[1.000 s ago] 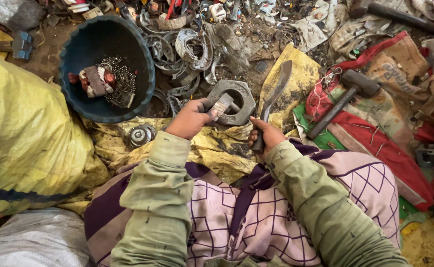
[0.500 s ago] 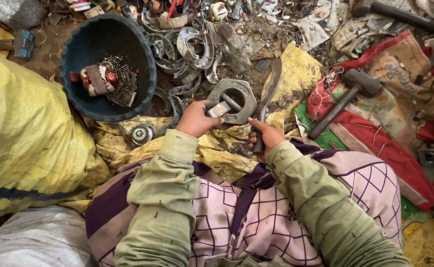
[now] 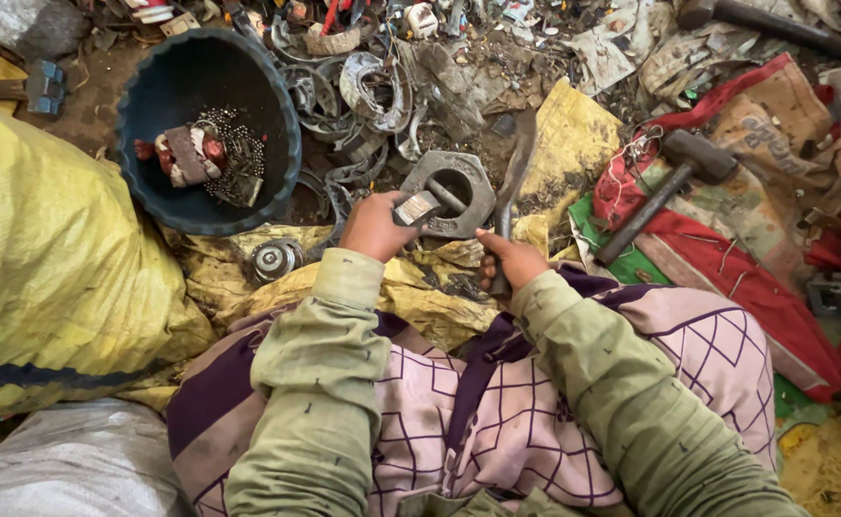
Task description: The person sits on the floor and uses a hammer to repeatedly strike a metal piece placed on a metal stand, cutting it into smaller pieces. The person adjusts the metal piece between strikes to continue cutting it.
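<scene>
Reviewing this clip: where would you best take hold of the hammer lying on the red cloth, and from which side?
Likely mid-handle of the hammer, from above. It lies flat on the red cloth, its handle running down-left from the dark head, bare along its length. The right hand, holding a blade, is nearest the handle's lower end.

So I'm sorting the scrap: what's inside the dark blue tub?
Inside the dark blue tub lie a reddish metal part and a heap of small chain or beads. Whatever lies beneath them is covered.
</scene>
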`<state>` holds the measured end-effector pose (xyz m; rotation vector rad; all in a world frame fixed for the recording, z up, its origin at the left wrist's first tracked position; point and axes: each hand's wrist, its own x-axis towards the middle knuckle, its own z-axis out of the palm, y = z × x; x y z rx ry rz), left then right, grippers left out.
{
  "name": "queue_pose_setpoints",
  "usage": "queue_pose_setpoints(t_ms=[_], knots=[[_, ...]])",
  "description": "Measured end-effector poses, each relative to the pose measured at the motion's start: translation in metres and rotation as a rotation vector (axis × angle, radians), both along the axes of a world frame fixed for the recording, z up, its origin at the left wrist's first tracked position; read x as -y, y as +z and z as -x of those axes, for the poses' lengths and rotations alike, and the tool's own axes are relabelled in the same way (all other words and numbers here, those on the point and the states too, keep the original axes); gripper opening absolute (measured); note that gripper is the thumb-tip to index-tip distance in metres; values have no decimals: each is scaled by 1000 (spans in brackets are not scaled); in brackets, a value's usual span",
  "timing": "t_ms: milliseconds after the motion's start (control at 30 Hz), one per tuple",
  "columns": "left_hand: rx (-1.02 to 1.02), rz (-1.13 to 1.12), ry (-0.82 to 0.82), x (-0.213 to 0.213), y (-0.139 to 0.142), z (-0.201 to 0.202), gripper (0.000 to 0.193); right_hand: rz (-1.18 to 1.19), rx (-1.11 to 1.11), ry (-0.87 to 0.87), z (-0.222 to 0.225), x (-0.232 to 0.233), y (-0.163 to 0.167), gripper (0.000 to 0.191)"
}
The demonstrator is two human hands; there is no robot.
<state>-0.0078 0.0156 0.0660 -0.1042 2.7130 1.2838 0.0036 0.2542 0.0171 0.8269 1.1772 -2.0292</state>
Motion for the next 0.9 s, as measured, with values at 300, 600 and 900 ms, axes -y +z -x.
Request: queue_pose_setpoints(t_ms=[300, 600, 900], knots=[[-155, 165, -114, 0, -2, -2, 37, -595, -702, 400, -37, 2, 100, 42], [37, 352, 4, -8, -17, 5, 26, -1094, -1039, 601, -67, -7, 74, 52], [5, 345, 20, -10, -16, 1, 25, -933, -815, 580, -63, -11, 91, 54]])
